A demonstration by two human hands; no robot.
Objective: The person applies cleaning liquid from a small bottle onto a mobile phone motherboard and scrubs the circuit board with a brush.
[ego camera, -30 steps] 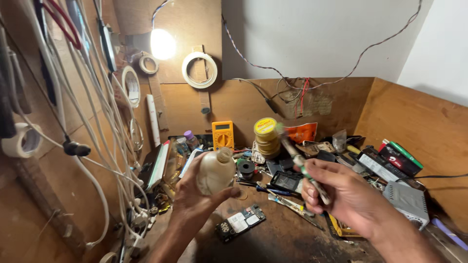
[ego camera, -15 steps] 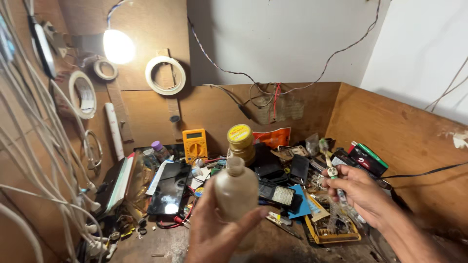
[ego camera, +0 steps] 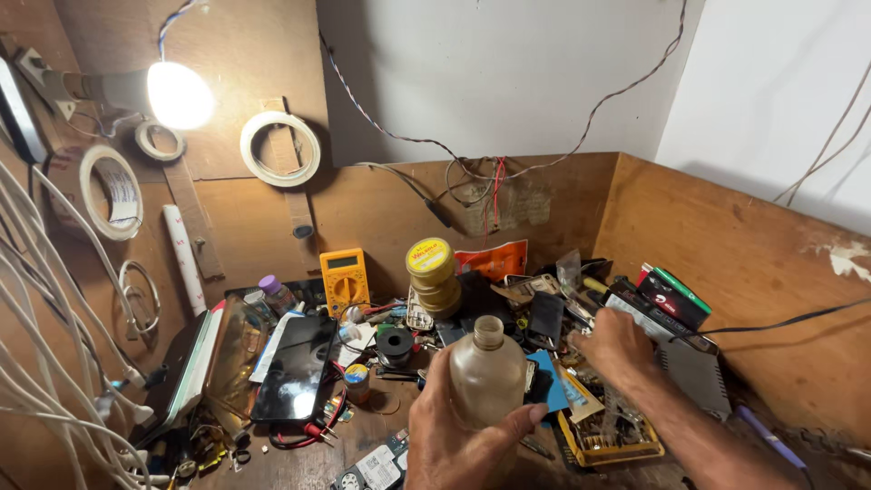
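L hand (ego camera: 454,436) grip wrapped round uncapped plastic bottle (ego camera: 487,374), 6 o'clock over worktop (ego camera: 299,458). R hand (ego camera: 617,349) at 4 o'clock in clutter, grip unclear, can't tell. Keep bottle upright, neck clear.

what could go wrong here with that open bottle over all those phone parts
The left hand holds an uncapped, cloudy plastic bottle upright above a circuit board and close to a dark phone; if it holds liquid, a tilt could spill onto them. The right hand reaches into dense clutter beside a yellow parts tray, so it might knock small pieces loose. The stacked yellow tins nearby look easy to topple.
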